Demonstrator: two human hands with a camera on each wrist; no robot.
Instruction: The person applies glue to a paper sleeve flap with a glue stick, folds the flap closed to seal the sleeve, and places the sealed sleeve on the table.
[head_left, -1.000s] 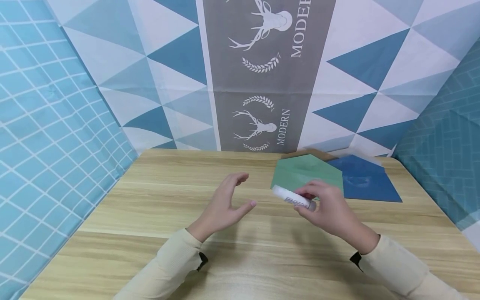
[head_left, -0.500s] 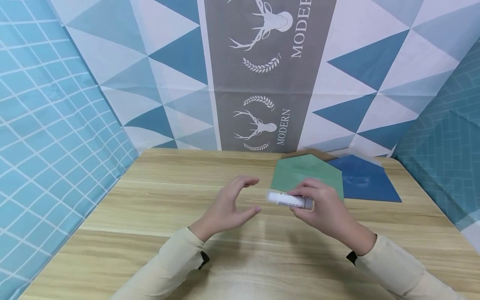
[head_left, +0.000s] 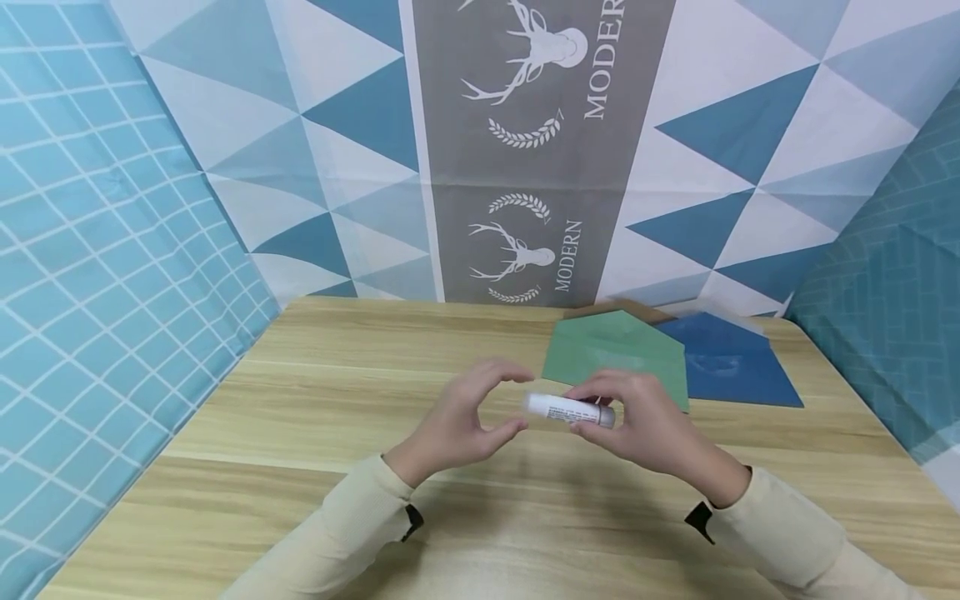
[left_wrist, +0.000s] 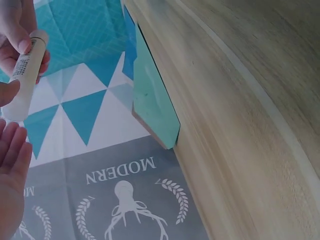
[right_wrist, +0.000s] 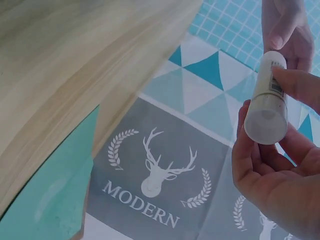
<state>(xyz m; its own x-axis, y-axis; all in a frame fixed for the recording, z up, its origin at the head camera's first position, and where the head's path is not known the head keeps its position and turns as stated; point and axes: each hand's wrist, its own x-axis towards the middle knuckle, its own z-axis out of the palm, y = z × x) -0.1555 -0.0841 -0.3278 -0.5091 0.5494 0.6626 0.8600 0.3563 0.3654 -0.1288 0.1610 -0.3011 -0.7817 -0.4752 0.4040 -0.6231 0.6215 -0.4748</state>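
A white glue stick [head_left: 566, 409] with small printed text and a paler end is held above the table, lying roughly level. My right hand [head_left: 647, 419] pinches it near its right end between thumb and fingers. My left hand [head_left: 457, 419] stands at the other end, thumb and fingers parted in a C shape with a gap around the tip. The left wrist view shows the glue stick [left_wrist: 29, 75] close to the left thumb and fingers; contact cannot be made out. In the right wrist view the glue stick's round end [right_wrist: 266, 125] faces the camera.
A green envelope-shaped sheet [head_left: 611, 346] and a blue one [head_left: 738, 362] lie at the back right, overlapping a brown piece [head_left: 637, 308]. The wooden table [head_left: 337, 392] meets a patterned backdrop [head_left: 517, 150] at its rear edge.
My right hand has brought the glue stick a little left and turned it more level. My left hand has moved right, toward its tip, and the gap between them has narrowed.
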